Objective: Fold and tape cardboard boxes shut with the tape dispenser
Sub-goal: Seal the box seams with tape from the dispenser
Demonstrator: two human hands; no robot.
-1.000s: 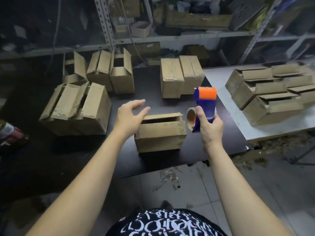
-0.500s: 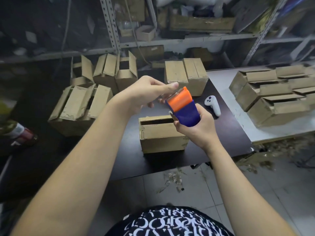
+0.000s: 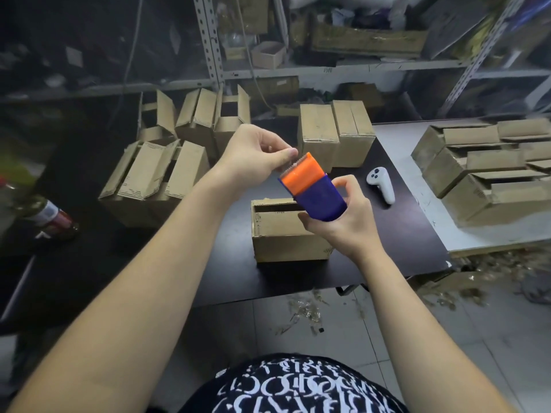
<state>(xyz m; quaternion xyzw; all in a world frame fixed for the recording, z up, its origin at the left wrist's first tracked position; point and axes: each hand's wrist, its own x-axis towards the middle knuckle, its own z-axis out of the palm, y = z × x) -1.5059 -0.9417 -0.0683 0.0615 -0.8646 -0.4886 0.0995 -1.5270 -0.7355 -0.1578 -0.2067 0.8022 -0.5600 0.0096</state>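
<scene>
Since one second ago, the left hand (image 3: 253, 153) has moved from above the left end of the open box (image 3: 283, 236) to the head of the tape dispenser (image 3: 316, 192). The dispenser has moved from an upright position right of the box to a tilted position above the box's right end. Against the frame half a second ago, both hands and the dispenser are almost unchanged.

Current state:
- Right hand (image 3: 346, 225): above the right end of the box. Thumb and fingers are wrapped around the blue body of the dispenser, with the orange head pointing up and away from the person.
- Left hand: above and behind the box. Fingers are curled, and thumb and forefinger are narrowed to a pinch at the toothed edge of the orange head. It cannot be determined whether tape lies between them.
- Box: stands on the black table (image 3: 387, 248) near its front edge, with the top not closed and a dark gap along the far side.

Other items:
- A white controller (image 3: 383, 183) lies right of the box and behind it.
- Two closed boxes (image 3: 319, 138) stand directly behind the box.
- A group of open boxes (image 3: 155, 180) stands to its left and behind.
- A bottle (image 3: 50, 214) lies far to its left.
</scene>
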